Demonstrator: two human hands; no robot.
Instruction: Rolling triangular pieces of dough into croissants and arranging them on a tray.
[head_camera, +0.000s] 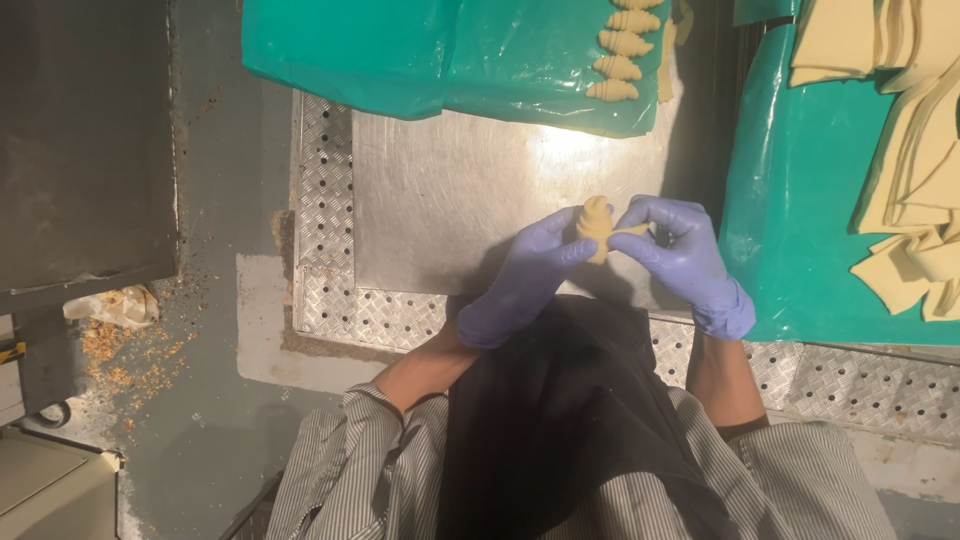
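Left hand (525, 275), purple glove: fingers (570, 252) closed narrow on the left side of a rolled dough piece (597, 228), thumb and forefinger pinching it. The dough piece sits between both sets of fingers, held just above the steel bench (440, 200); stepped spiral shape, pale yellow, one tip pointing away from the person.

Right hand (685, 258), same glove: fingers (640, 215) curled tight around the right tip of the dough piece.

Beyond the fingers, a green plastic sheet (400, 50) carries a row of finished rolled pieces (620, 50).

Right of the right-hand fingers, well apart, a second green sheet (800, 200) carries stacked cut dough triangles (915, 160).

Far left of the left-hand fingers: crumbs (130, 350) on the floor.
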